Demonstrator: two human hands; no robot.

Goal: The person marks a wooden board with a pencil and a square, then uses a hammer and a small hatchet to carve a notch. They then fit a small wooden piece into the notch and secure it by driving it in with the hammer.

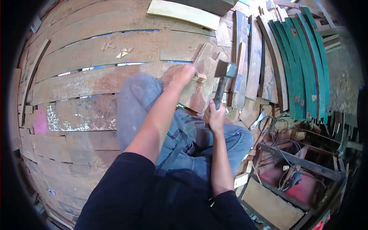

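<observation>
My right hand (215, 117) is wrapped round the lower handle of a hatchet (220, 90). The hatchet is held upright, its broad dark blade to the left and its blunt metal end to the right. My left hand (185, 74), in front of my knee, closes on a small wood block (200, 78). The block's pale end sticks out to the right of the fingers, over a wooden board (197, 94) with a reddish stain. The hatchet head is raised to the right of the block and apart from it. My left fingertips are partly hidden behind the hand.
Plank flooring (80, 84) with gaps spreads to the left, with small wood offcuts (123, 52) on it. A pale beam (184, 14) lies ahead. Green slats (303, 65) and long boards (253, 57) line the right. A metal frame (299, 161) with cables stands at the lower right.
</observation>
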